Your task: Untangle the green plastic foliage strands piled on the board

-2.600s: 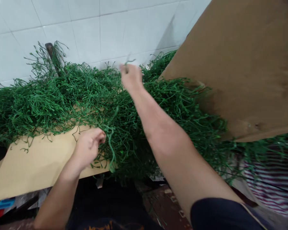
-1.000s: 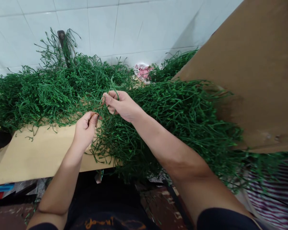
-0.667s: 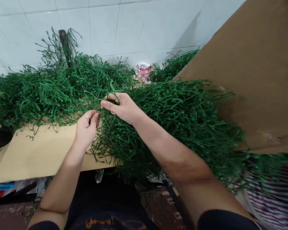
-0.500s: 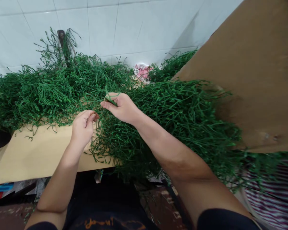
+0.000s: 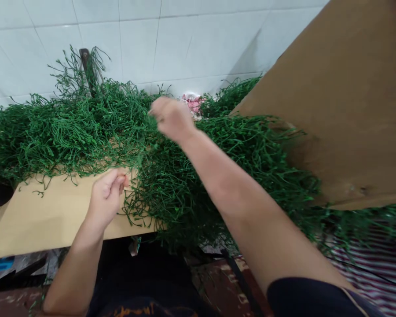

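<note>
Taking the middle of the head view as the clock's centre, the left hand [image 5: 107, 189] is between eight and nine o'clock, over the bare tan part of the table [image 5: 49, 215]. Its fingers [image 5: 121, 179] are curled in, the thumb close to the forefinger; I cannot tell whether they meet or pinch a stem. The right hand [image 5: 173, 116] is at eleven o'clock, its forearm crossing over the stems from five o'clock. Its fingers look bent, but blur hides how far they are open and whether they hold anything

The thin green stems lie in two big tangles: the left heap [image 5: 59, 127] between nine and ten o'clock, along the tiled wall [image 5: 191, 39], and the right heap [image 5: 188, 185] from the centre out towards four o'clock, spilling over the table's front edge. The left hand is just beside the loose ends between them. A dark upright bar [image 5: 84, 56] rises out of the left heap at ten o'clock, a pink and white bundle [image 5: 195, 103] sits at twelve, just beside the right hand, and a large brown cardboard sheet [image 5: 343, 88] slants at two o'clock. Striped cloth [image 5: 366, 273] shows at four
</note>
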The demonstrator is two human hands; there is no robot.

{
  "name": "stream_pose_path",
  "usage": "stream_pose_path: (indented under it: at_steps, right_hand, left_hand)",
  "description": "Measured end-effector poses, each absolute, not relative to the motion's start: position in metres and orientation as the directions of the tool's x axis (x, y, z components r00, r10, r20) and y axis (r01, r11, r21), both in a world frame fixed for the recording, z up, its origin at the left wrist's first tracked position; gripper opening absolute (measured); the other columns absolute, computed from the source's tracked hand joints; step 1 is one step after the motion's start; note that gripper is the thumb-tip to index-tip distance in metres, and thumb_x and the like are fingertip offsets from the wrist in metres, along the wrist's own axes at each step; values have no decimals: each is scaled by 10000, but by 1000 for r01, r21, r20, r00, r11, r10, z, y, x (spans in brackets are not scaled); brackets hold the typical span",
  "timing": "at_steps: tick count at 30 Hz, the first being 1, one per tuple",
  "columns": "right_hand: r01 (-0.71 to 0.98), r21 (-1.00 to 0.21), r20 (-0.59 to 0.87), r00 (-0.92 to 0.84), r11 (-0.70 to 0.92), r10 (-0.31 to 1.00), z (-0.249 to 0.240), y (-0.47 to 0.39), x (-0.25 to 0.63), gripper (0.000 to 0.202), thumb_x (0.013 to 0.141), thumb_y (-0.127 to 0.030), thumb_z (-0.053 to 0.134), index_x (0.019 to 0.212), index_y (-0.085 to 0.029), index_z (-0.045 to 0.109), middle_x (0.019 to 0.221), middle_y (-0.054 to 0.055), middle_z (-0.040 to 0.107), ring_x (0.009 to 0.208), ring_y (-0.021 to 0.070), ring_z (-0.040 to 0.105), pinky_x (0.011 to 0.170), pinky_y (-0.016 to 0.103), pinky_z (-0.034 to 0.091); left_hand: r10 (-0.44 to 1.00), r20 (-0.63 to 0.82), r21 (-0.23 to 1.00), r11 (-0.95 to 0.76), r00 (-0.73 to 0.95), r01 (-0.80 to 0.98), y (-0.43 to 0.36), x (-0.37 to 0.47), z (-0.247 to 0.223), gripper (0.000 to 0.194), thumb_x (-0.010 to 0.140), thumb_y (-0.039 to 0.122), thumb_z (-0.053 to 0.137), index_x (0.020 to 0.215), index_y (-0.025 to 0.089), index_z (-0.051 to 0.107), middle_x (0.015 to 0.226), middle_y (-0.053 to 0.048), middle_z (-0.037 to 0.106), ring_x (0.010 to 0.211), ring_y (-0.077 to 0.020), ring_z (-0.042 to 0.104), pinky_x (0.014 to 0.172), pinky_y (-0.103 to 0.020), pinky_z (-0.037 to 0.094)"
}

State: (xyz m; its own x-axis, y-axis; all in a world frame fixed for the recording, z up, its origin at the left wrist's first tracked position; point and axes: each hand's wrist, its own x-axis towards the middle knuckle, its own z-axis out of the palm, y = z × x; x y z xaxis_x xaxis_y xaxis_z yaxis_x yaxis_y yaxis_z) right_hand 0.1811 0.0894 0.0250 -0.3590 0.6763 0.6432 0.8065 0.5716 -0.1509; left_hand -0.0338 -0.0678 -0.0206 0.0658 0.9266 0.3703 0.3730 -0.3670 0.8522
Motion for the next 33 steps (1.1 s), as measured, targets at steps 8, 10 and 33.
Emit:
stream_pose_path:
  at_steps: [8, 10, 33]
  right_hand:
    - [563, -659, 549, -93, 499, 831, 45, 79, 215, 312, 881, -402, 500, 693, -156, 538, 605, -12, 456, 655, 103, 504, 651, 274, 453]
    - [416, -753, 452, -237, 510, 860, 50, 59, 192, 333, 855, -448, 534, 696, -155, 540, 578, -21, 449, 601, 78, 484, 559, 216, 427]
    - [539, -598, 459, -376, 593, 805, 32, 42, 158, 331, 861, -309, 521, 570, -164, 458, 560, -25, 421, 591, 84, 390, 610, 255, 331]
  left_hand:
    - [919, 393, 879, -367, -26, 304, -72, -65, -11, 197, 836, 331, 554, 758, 164, 623, 560, 20, 552, 521, -79, 491, 519, -198, 421]
    - [906, 418, 880, -385, -65, 278, -55, -51, -2, 216, 839, 350, 544, 789, 159, 633, 687, -18, 644, 620, -97, 572, 558, -202, 456]
    - [957, 72, 997, -81, 281, 21, -10, -14, 3, 442, 751, 581, 581, 659, 149, 552, 445, 70, 292, 391, -44, 242, 407, -217, 158]
